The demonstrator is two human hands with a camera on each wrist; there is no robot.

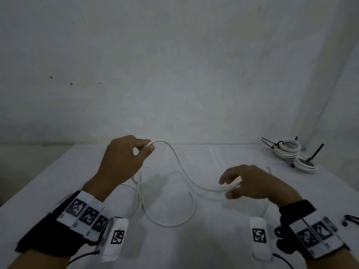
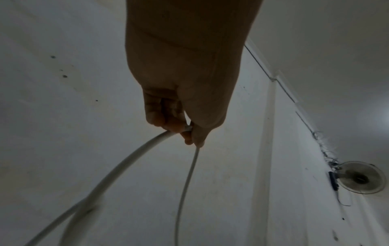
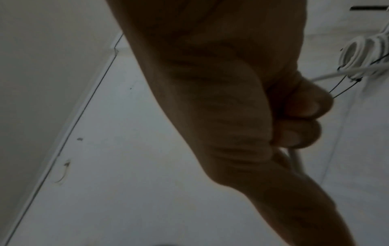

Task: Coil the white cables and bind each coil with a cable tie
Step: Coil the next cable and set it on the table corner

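Above the tabletop (image 1: pixel 58 171), the left hand (image 1: pixel 120 160) pinches the white cable (image 1: pixel 182 167). Lower right, the right hand (image 1: pixel 250 183) curls round it too.

Head view: high behind both hands, facing forward-down over surface (image 1: pixel 194 249). Left wrist view: close under left hand (image 2: pixel 185 83), facing along fingers toward wall. Right wrist view: close under right hand (image 3: pixel 231 99). Shared with head view: tied coils (image 1: pixel 295 155) beyond right hand.

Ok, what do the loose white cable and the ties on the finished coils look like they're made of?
The loose white round cable, held by the left hand and right hand, looks like smooth plastic-sheathed flex: it bends in soft curves with a dull sheen. The thin black cable ties on the bound white coils look like stiff plastic, their tails sticking out straight.
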